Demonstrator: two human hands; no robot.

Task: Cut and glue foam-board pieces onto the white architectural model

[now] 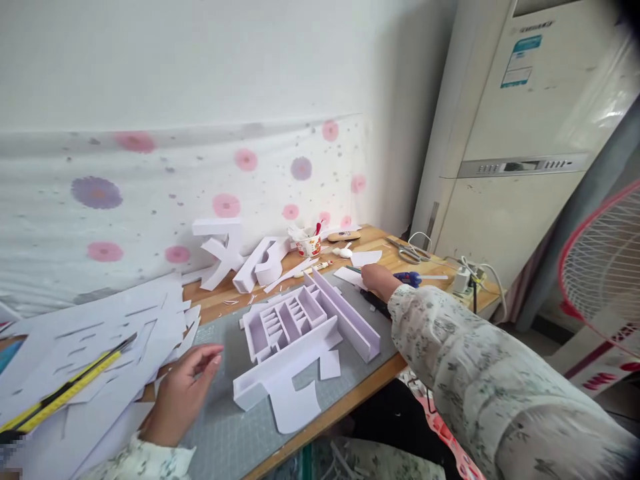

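Note:
My left hand (187,393) hovers over the left side of the grey cutting mat (215,427), fingers loosely curled with nothing in them. Stretched to the far right of the mat, my right hand (381,280) has its fingers closed and pointing down by a white strip (350,276). A thin dark green thing shows at its fingertips; what it grips is hidden. Below its wrist lies a black-handled tool (375,303). Between the hands sits a white foam-board letter shape (287,323) with inner ribs, beside a long white channel piece (347,313) and an L-shaped piece (285,373).
Stacked white sheets (135,333) with a yellow utility knife (65,393) cover the left. Behind stand white letter shapes (220,250) and a paper cup (308,247). Scissors (410,252), a blue-handled tool (407,279) and a power strip (465,280) lie right; a fan (605,267) stands beyond.

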